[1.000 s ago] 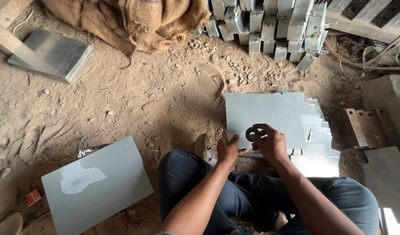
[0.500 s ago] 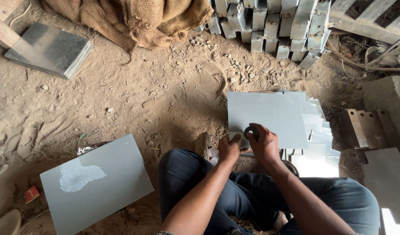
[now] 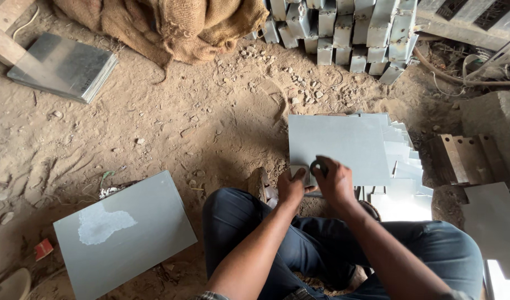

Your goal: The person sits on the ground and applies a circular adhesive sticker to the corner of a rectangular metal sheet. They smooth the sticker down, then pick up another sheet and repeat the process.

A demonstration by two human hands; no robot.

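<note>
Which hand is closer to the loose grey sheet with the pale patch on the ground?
Left. The left hand rests on the near edge of the sheet stack, on the side toward the patched grey sheet. The right hand sits beyond it, farther away.

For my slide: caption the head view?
Both hands, left hand and right hand, press on stacked grey sheets.
</note>
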